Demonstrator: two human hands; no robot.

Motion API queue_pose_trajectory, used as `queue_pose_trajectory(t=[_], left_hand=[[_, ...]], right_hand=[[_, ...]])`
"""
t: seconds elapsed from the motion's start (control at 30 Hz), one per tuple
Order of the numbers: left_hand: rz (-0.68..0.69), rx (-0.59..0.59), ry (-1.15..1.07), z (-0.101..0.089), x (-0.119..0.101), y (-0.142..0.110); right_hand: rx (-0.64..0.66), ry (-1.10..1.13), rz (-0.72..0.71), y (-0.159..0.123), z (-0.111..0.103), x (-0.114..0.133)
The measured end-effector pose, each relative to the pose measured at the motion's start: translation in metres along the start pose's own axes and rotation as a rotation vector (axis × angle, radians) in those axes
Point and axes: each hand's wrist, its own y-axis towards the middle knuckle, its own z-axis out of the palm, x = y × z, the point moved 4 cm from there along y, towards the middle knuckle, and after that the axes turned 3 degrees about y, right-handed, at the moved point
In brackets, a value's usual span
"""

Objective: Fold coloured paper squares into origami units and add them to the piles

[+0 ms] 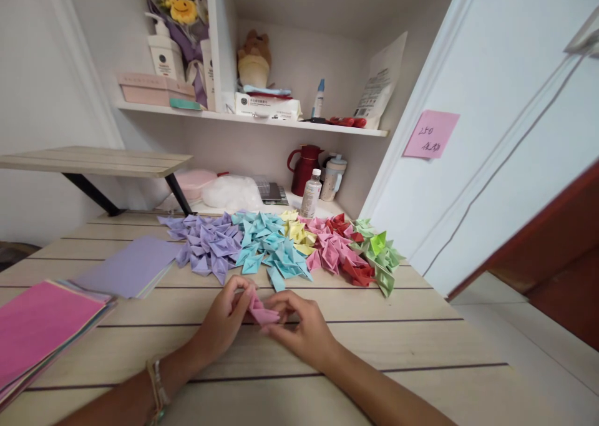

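Note:
Above the near middle of the table, a small pink origami piece (262, 312) with pointed ends sits between both hands. My left hand (227, 307) pinches its left side between thumb and fingers. From the right, my right hand (299, 326) curls its thumb and fingers around the other end, partly blurred. Just beyond the hands lie heaps of folded paper pieces: purple origami (210, 242), blue origami (276, 245), yellow origami (298, 234), pink origami (331, 251), red origami (358, 273) and green origami (384, 257).
At left lie a stack of pink-topped paper sheets (42, 326) and purple sheets (133, 267). A small raised stand (98, 159) is behind them. A clear bottle (311, 194), a dark red jug (305, 169) and a cup (333, 178) stand behind the heaps, under a shelf (224, 117).

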Motion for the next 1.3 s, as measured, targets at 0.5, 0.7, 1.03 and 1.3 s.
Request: queue_pose_trajectory(t=[0.5, 0.7, 1.03, 1.3], left_hand=[[0.03, 0.126, -0.02, 0.002, 0.003, 0.002], [0.01, 0.163, -0.057, 0.004, 0.006, 0.002], [0.018, 0.19, 0.026, 0.005, 0.0, 0.0], [0.109, 0.117, 0.105, 0.001, 0.002, 0.0]], right_hand=[[-0.034, -0.22, -0.131, 0.007, -0.026, 0.006], [0.019, -0.273, -0.207, 0.006, -0.031, 0.01], [0.049, -0.335, -0.296, 0.003, -0.029, 0.01], [0.09, -0.311, -0.297, 0.003, -0.024, 0.011]])
